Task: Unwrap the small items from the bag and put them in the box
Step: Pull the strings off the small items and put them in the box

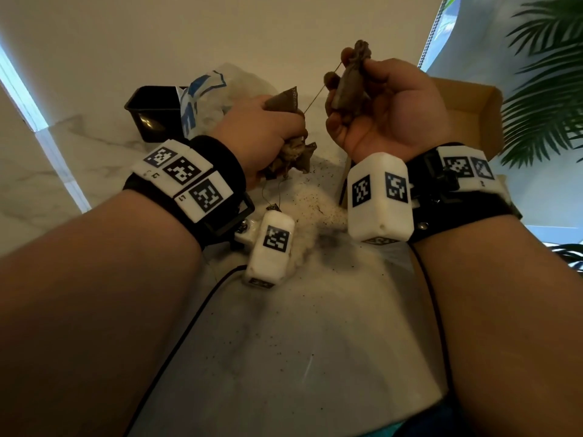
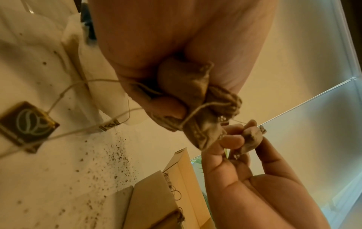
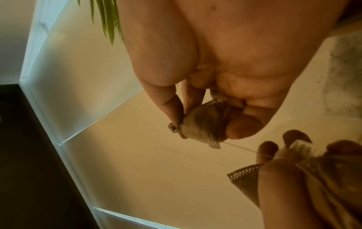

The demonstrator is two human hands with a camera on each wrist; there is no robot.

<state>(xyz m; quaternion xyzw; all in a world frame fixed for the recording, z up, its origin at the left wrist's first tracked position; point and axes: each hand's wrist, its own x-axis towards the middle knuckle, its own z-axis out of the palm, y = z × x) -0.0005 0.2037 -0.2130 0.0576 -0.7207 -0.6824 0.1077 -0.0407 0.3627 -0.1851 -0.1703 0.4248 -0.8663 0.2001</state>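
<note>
My left hand (image 1: 265,130) grips a crumpled bunch of brown tea bags (image 1: 291,156), seen close up in the left wrist view (image 2: 199,99). My right hand (image 1: 394,105) is raised to its right and pinches a single tea bag (image 1: 355,74) between thumb and fingers (image 3: 203,122). A thin string (image 1: 318,96) runs taut between the two hands. Paper tags (image 2: 27,125) dangle on strings below the bunch. The open cardboard box (image 1: 467,111) lies behind my right hand. The white and blue plastic bag (image 1: 214,86) sits behind my left hand.
A black container (image 1: 154,111) stands at the back left beside the plastic bag. Loose tea grains (image 1: 315,200) are scattered over the marble table (image 1: 315,342) under my hands. A palm plant (image 1: 545,74) stands at the right. Tea bags with strings lie inside the box (image 2: 152,193).
</note>
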